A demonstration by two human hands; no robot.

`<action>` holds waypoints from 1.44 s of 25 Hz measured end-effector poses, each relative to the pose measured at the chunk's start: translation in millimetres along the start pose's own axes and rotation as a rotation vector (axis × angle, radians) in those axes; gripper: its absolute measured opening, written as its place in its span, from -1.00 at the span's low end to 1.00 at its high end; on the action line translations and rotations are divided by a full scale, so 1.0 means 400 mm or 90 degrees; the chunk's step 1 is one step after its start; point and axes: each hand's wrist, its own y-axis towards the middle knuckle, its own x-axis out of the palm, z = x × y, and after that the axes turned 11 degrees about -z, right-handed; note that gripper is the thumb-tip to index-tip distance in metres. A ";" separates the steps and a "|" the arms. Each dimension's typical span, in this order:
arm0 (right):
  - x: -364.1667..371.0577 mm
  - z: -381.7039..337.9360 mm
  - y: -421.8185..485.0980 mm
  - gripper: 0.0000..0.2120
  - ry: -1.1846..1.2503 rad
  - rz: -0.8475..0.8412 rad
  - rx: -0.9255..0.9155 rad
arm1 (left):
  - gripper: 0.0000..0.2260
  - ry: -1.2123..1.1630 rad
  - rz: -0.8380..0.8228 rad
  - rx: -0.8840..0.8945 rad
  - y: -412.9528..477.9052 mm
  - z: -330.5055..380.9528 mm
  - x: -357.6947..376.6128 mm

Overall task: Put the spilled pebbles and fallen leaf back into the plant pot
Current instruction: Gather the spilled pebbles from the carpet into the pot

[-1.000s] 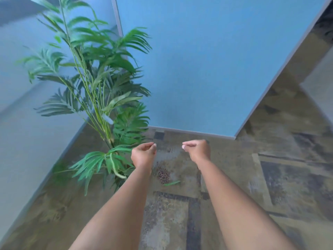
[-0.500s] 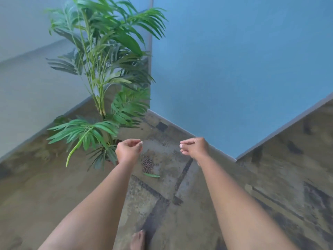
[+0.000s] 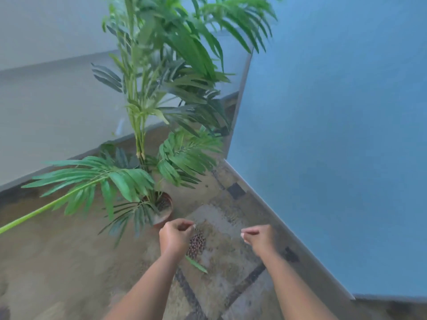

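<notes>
A tall green palm stands in a small terracotta pot on patterned carpet. A pile of dark brown pebbles lies on the carpet just right of the pot. A narrow green fallen leaf lies below the pile. My left hand hovers above the pebbles' left edge with fingers curled and nothing in it. My right hand hangs to the right of the pile, fingers loosely curled, holding nothing.
A blue wall with a grey skirting board runs along the right. A pale wall closes the left side. Long palm fronds spread low over the floor to the left of the pot.
The view has moved closer to the plant and pot. Both hands have dropped lower toward the pebbles and leaf; neither has taken hold of anything.
</notes>
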 end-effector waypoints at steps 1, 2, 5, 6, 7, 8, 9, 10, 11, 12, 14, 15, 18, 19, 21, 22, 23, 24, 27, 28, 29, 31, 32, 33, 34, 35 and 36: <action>0.016 0.029 0.041 -0.68 -0.013 -0.019 0.007 | -0.89 0.003 0.009 -0.006 0.030 -0.020 0.020; 0.032 0.058 0.089 -0.77 -0.034 -0.044 0.008 | -0.88 -0.002 0.023 -0.014 0.067 -0.045 0.046; 0.125 0.154 0.261 -0.90 -0.120 -0.110 -0.040 | -0.83 -0.038 0.086 -0.031 0.197 -0.140 0.130; 0.168 0.185 0.321 -0.90 -0.145 -0.120 -0.057 | -0.82 -0.053 0.101 -0.033 0.247 -0.184 0.160; 0.218 0.218 0.386 -0.91 -0.164 -0.126 -0.076 | -0.83 -0.063 0.111 -0.029 0.301 -0.237 0.192; 0.269 0.246 0.444 -0.91 -0.181 -0.130 -0.092 | -0.85 -0.070 0.117 -0.024 0.346 -0.290 0.222; 0.329 0.280 0.502 -0.91 -0.194 -0.140 -0.105 | -0.88 -0.069 0.126 -0.022 0.394 -0.354 0.253; 0.383 0.305 0.554 -0.92 -0.205 -0.155 -0.119 | -0.93 -0.066 0.136 -0.024 0.439 -0.412 0.279; 0.432 0.331 0.602 -0.92 -0.221 -0.174 -0.138 | -0.97 -0.067 0.146 -0.030 0.481 -0.468 0.304; 0.478 0.361 0.646 -0.92 -0.243 -0.190 -0.164 | -0.97 -0.072 0.155 -0.035 0.523 -0.528 0.330; 0.563 0.435 0.719 -0.91 -0.288 -0.212 -0.217 | -0.96 -0.076 0.165 -0.059 0.590 -0.656 0.377; 0.593 0.473 0.752 -0.91 -0.305 -0.223 -0.237 | -0.95 -0.069 0.159 -0.072 0.614 -0.715 0.401; 0.646 0.572 0.833 -0.90 -0.359 -0.248 -0.274 | -0.93 -0.051 0.143 -0.082 0.664 -0.871 0.464; 0.663 0.596 0.858 -0.89 -0.367 -0.252 -0.286 | -0.93 -0.045 0.149 -0.082 0.680 -0.909 0.480; 0.688 0.636 0.895 -0.88 -0.369 -0.266 -0.311 | -0.95 -0.046 0.160 -0.084 0.707 -0.956 0.502; 0.699 0.652 0.906 -0.87 -0.377 -0.276 -0.323 | -0.95 -0.050 0.163 -0.082 0.720 -0.970 0.511; 0.709 0.670 0.913 -0.87 -0.386 -0.284 -0.335 | -0.95 -0.047 0.162 -0.078 0.729 -0.981 0.520; 0.718 0.687 0.918 -0.86 -0.390 -0.288 -0.356 | -0.93 -0.039 0.160 -0.073 0.738 -0.992 0.530; 0.741 0.716 0.932 -0.81 -0.392 -0.299 -0.446 | -0.84 -0.025 0.151 -0.063 0.744 -1.029 0.554; 0.744 0.716 0.935 -0.81 -0.398 -0.307 -0.474 | -0.80 -0.022 0.144 -0.058 0.738 -1.039 0.559; 0.747 0.715 0.939 -0.82 -0.406 -0.317 -0.494 | -0.76 -0.012 0.133 -0.054 0.732 -1.047 0.564; 0.746 0.713 0.937 -0.80 -0.446 -0.321 -0.514 | -0.68 0.030 0.105 -0.056 0.721 -1.056 0.575; 0.743 0.715 0.934 -0.79 -0.478 -0.312 -0.523 | -0.64 0.062 0.096 -0.054 0.718 -1.058 0.580; 0.742 0.721 0.934 -0.78 -0.509 -0.298 -0.538 | -0.60 0.104 0.091 -0.045 0.719 -1.058 0.585; 0.742 0.727 0.932 -0.77 -0.536 -0.286 -0.550 | -0.57 0.146 0.089 -0.026 0.724 -1.057 0.592; 0.743 0.732 0.930 -0.77 -0.554 -0.278 -0.558 | -0.56 0.182 0.085 -0.006 0.728 -1.054 0.595; 0.746 0.735 0.925 -0.76 -0.567 -0.274 -0.565 | -0.57 0.212 0.079 0.011 0.729 -1.049 0.597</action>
